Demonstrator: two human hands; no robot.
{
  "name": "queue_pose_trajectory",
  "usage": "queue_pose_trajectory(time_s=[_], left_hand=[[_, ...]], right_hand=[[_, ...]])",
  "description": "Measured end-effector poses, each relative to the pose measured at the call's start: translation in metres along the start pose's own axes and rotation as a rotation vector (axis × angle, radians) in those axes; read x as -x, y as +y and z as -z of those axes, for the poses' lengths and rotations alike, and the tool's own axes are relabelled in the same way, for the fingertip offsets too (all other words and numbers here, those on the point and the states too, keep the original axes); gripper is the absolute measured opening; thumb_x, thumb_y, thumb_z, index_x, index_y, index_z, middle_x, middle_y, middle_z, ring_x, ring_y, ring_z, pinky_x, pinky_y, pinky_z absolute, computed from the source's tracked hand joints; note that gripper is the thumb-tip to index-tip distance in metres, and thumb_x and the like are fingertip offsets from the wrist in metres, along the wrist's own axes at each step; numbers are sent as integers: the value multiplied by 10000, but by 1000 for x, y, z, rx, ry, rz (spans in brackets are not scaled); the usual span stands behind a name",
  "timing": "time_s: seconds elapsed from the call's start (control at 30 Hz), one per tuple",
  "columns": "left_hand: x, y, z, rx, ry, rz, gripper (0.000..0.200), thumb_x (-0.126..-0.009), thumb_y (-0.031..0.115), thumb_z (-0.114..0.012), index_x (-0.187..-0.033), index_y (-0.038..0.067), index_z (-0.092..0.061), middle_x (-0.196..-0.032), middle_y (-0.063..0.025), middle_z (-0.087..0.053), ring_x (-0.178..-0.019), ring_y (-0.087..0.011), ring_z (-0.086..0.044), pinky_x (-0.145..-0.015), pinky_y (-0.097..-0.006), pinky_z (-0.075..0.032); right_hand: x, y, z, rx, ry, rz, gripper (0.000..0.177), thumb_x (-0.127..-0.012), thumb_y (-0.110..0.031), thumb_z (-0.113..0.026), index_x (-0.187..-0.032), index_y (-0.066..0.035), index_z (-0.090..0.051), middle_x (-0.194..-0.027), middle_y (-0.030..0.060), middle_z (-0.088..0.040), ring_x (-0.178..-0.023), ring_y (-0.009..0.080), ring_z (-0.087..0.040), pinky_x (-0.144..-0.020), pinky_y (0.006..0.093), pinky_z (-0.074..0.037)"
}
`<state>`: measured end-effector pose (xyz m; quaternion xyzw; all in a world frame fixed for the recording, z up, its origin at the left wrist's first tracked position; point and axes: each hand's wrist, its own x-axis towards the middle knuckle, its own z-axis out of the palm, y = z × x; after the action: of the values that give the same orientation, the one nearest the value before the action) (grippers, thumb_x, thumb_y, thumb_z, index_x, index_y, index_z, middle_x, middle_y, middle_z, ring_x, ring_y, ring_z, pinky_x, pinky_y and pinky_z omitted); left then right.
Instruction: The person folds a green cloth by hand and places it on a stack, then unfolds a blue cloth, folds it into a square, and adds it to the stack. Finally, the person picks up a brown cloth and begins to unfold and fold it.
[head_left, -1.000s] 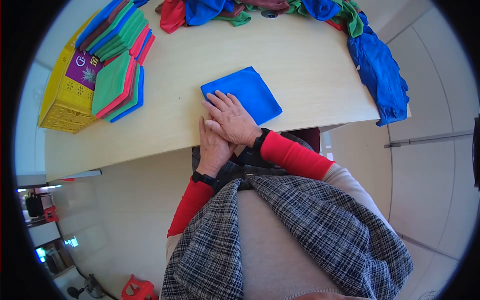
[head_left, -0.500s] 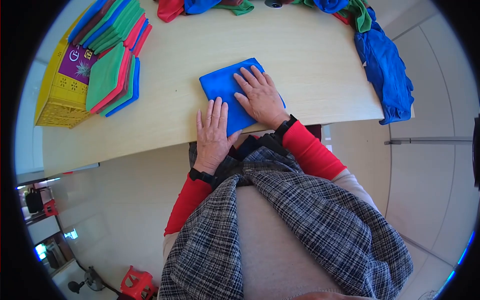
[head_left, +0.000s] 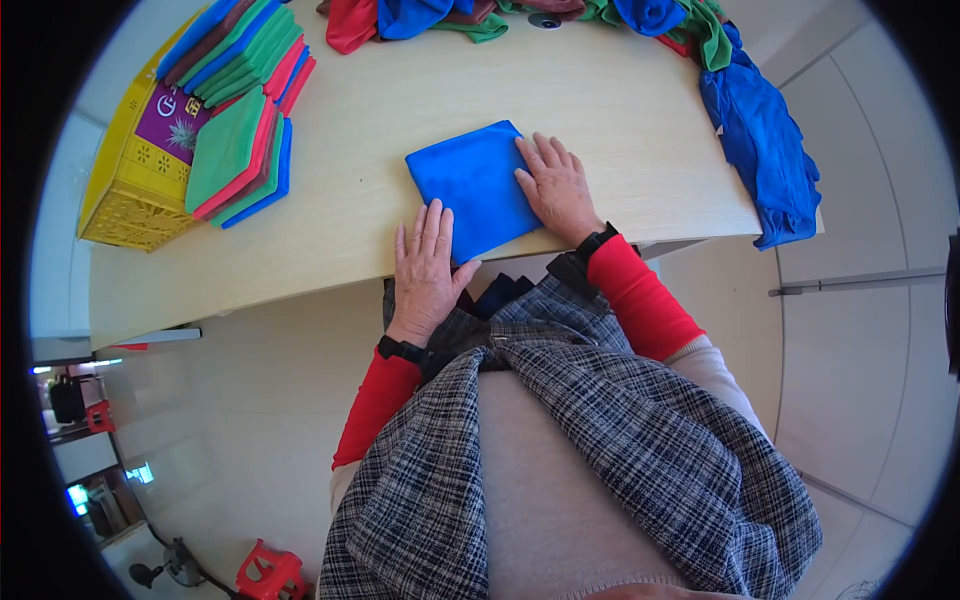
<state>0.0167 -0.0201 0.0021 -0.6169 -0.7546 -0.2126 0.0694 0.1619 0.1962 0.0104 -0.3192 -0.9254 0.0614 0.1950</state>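
Note:
A blue cloth [head_left: 475,185], folded into a flat square, lies on the table close to its front edge. My left hand [head_left: 425,265] rests with fingers outstretched at the cloth's lower left corner, the fingertips on its edge. Along the right edge of the cloth lies my right hand [head_left: 562,190], its fingers extended and touching that side. Neither hand grips anything. The top face of the cloth looks smooth, with a few faint darker patches.
Folded green, red, brown and blue cloths [head_left: 235,150] are stacked at the left against a yellow box [head_left: 135,185]. Crumpled cloths [head_left: 430,15] line the table's [head_left: 340,225] back edge. A blue cloth heap [head_left: 765,150] hangs at the right edge. A red stool [head_left: 270,570] stands on the floor.
My right hand has slid right, from the top of the blue cloth to its right edge. My left hand stays at the lower left corner. The view has shifted slightly.

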Motion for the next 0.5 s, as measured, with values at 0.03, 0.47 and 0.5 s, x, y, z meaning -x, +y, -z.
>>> queue_pose_trajectory(time_s=[0.03, 0.47, 0.5], left_hand=[[4, 1, 3, 16, 4, -4, 803, -893, 386, -733, -1523, 9, -408, -1620, -168, -364, -1492, -350, -349, -1217, -573, -243], [-49, 23, -14, -27, 145, 68, 624, -913, 277, -645, -1416, -70, -520, -1533, -243, -449, -1482, -378, -347, -1231, -543, -233], [-48, 25, -10, -5, 97, 81, 632, -927, 295, -635, -1437, -53, -505, -1562, -222, -421, -1500, -361, -320, -1232, -538, -232]], right_hand=[[0, 0, 2, 34, 11, -16, 525, -1045, -328, -500, -1508, -83, -468, -1569, 195, -426, -1458, 415, -371, -1189, 525, -303], [-13, -47, -1, -148, -26, 231, 495, -1059, -299, -477, -1469, -24, -513, -1569, 188, -450, -1481, 380, -360, -1224, 489, -250], [-13, -47, 2, -161, -18, 259, 495, -1059, -299, -477, -1469, -24, -513, -1569, 188, -450, -1481, 380, -360, -1224, 489, -250]])
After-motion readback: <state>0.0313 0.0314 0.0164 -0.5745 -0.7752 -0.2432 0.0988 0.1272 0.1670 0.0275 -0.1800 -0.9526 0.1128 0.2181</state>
